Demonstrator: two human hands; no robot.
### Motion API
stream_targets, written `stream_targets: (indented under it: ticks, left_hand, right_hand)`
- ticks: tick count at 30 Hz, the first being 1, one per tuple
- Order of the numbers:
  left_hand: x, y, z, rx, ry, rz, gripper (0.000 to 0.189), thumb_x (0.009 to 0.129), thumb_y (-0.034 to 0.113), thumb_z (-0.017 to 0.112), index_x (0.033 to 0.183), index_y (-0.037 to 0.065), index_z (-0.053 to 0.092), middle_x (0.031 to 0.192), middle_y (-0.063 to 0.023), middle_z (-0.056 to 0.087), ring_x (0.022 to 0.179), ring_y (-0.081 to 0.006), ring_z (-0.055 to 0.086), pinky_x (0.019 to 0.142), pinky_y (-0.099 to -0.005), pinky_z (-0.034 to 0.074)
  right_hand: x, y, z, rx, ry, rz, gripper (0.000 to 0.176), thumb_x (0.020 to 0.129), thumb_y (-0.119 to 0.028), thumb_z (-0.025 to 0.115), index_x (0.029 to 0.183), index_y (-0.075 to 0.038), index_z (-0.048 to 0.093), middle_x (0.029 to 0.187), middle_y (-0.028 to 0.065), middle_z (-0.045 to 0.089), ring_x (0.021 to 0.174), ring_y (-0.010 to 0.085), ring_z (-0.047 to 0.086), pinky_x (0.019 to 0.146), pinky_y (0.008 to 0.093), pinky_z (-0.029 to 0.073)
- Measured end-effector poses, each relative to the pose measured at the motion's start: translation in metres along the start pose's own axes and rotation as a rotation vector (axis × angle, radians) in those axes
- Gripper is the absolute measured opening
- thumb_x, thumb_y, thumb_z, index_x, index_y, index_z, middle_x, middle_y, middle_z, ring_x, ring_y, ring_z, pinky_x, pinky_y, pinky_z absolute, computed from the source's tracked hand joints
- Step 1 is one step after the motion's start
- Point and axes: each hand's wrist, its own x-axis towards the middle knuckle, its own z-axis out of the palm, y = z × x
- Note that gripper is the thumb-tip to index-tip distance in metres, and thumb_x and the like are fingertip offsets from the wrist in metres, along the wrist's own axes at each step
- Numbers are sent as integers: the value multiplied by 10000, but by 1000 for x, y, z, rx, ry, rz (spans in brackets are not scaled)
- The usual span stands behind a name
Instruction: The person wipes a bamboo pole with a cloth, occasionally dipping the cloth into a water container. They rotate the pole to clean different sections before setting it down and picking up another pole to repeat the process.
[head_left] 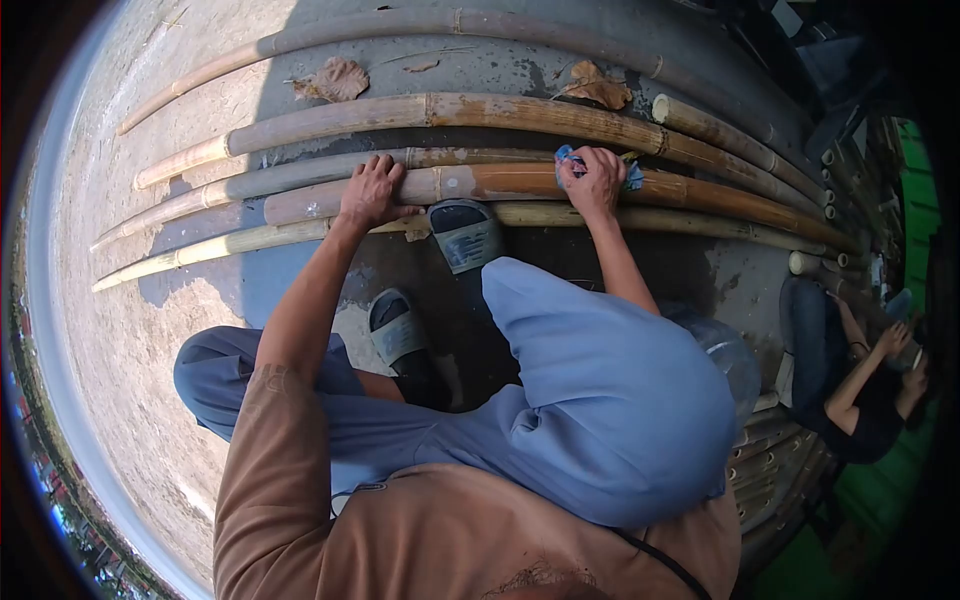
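Observation:
My left hand [376,194] grips a bamboo pole [510,181] near its left end, fingers over the top and thumb along the near side. My right hand [594,178] presses a crumpled blue rag [567,163] onto the same pole further right, its fingers closed over the cloth. From just left of the rag to the right, the pole looks darker and wet; near my left hand it is pale and dry. A thinner bamboo pole [520,214] runs along the near side, and a thicker bamboo pole [490,109] lies beyond.
Dry leaves [335,80] lie among the poles on the concrete ground [215,110]. My sandaled foot [466,235] is close to the held pole. A clear plastic container [733,362] stands by my knee. At the right, another person [850,370] sits near stacked bamboo [775,465].

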Motion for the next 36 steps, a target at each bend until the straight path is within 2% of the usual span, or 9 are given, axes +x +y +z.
stream_targets:
  ticks: [2, 4, 6, 11, 15, 21, 23, 29, 36]
  left_hand:
    - [1, 0, -2, 2, -31, -13, 859, 760, 753, 777, 1263, 77, 614, 1274, -135, 583, 1300, -324, 535, 1067, -482, 464]
    - [1, 2, -4, 11, -33, -16, 854, 774, 741, 778, 1279, 74, 608, 1285, -136, 581, 1308, -322, 530, 1064, -479, 464]
    - [5, 1, -2, 16, -25, -13, 854, 772, 735, 785, 1282, 74, 605, 1284, -136, 582, 1309, -324, 530, 1061, -476, 467]
    - [0, -2, 3, -26, -1, 4, 855, 762, 725, 802, 1274, 70, 603, 1287, -141, 582, 1316, -331, 529, 1060, -472, 473]
    - [0, -2, 5, -31, -16, 5, 855, 762, 726, 803, 1271, 69, 602, 1297, -146, 586, 1318, -333, 529, 1061, -474, 472]
    - [-1, -6, 14, -42, 105, 25, 800, 736, 676, 837, 1195, 66, 600, 1262, -145, 589, 1274, -344, 548, 1034, -483, 481]
    - [0, -5, 13, -65, 80, 13, 785, 738, 658, 842, 1191, 66, 597, 1259, -141, 592, 1280, -345, 549, 1037, -485, 483]
    - [1, -6, 12, -62, 75, 15, 786, 738, 642, 848, 1220, 73, 600, 1257, -137, 594, 1276, -342, 553, 1049, -483, 484]
    - [-2, -5, 14, -47, 56, 6, 807, 753, 686, 824, 1237, 76, 615, 1271, -121, 597, 1289, -326, 550, 1063, -465, 475]
  right_hand:
    - [-2, 57, -16, -152, 69, 100, 226, 890, -333, 715, 988, -130, 728, 987, 96, 728, 1089, 331, 647, 1053, 495, 412]
    - [-5, 65, -12, -223, 108, 110, 225, 897, -326, 705, 1020, -137, 715, 1010, 94, 710, 1081, 330, 645, 1043, 501, 414]
    - [-7, 29, 3, -202, 54, 72, 238, 914, -312, 682, 1083, -146, 694, 1068, 88, 691, 1089, 335, 642, 1021, 518, 423]
    - [-6, -141, 59, 341, -135, -286, 338, 925, -293, 721, 1202, -100, 714, 1174, 98, 712, 1139, 328, 635, 1007, 477, 465]
    - [-3, -126, 53, 441, -244, -311, 331, 859, -270, 786, 1167, -148, 794, 1246, 46, 727, 1163, 298, 628, 1037, 470, 468]
    - [-10, -9, -2, 210, -80, -222, 289, 767, -154, 779, 1055, -127, 799, 1141, 56, 745, 1094, 311, 631, 976, 456, 497]
    - [-8, -29, 9, 223, -87, -204, 257, 763, -162, 789, 1018, -125, 785, 1136, 42, 732, 1101, 297, 622, 977, 453, 487]
    - [7, -134, 58, 537, -289, -448, 250, 784, -151, 758, 1031, -118, 772, 1181, 54, 729, 1165, 300, 625, 1011, 444, 488]
    - [12, -58, 17, 459, -310, -491, 210, 723, -91, 777, 931, -112, 793, 1122, 71, 723, 1063, 315, 639, 972, 435, 517]
